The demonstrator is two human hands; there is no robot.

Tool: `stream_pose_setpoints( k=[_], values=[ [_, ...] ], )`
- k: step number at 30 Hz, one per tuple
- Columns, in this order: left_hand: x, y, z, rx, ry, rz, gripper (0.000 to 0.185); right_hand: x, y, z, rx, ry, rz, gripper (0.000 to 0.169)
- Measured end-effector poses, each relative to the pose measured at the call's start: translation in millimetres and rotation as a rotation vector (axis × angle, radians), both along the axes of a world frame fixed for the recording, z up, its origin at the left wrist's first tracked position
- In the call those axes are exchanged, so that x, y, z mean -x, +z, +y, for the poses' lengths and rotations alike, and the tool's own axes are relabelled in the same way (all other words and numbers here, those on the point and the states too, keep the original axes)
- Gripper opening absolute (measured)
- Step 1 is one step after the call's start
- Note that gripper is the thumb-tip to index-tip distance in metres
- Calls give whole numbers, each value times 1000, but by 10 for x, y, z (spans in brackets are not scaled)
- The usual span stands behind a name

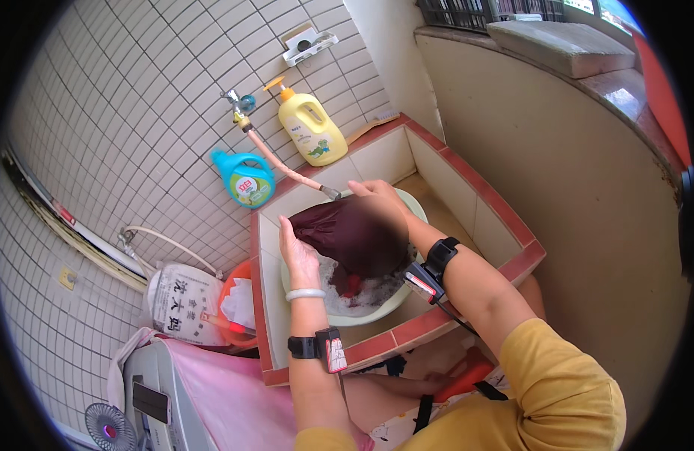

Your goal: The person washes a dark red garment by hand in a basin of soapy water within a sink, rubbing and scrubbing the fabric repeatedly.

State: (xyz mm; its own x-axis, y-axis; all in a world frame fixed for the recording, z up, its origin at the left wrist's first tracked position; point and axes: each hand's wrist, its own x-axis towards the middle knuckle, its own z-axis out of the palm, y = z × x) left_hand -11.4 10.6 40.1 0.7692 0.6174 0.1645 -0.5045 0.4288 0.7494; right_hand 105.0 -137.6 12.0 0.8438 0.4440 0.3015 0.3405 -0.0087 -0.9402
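A dark maroon cloth is stretched between my hands above a pale green basin of sudsy water. At its left end is my left hand, thumb side up, with a light bangle on the wrist. The right end of the cloth meets my right hand, whose fingers point up and left. Part of the cloth is blurred. More dark cloth and something red lie in the suds below. The metal end of a pink hose hangs just behind the cloth.
The basin stands in a tiled sink with a red rim. Along its back edge are a yellow pump bottle, a blue detergent bottle and a brush. At left are a white sack, an orange bucket, a phone and a small fan.
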Motion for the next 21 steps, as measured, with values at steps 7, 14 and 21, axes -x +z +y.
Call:
stream_pose_setpoints(
  k=[7,14,21],
  values=[
    [130,100,345,-311,548,56,32,-301,-582,91,257,364,-73,43],
    [331,124,574,-65,425,-14,25,-231,-584,45,592,388,-94,32],
    [147,-189,438,-1234,145,512,30,-213,-317,-2,-233,330,133,12]
  ],
)
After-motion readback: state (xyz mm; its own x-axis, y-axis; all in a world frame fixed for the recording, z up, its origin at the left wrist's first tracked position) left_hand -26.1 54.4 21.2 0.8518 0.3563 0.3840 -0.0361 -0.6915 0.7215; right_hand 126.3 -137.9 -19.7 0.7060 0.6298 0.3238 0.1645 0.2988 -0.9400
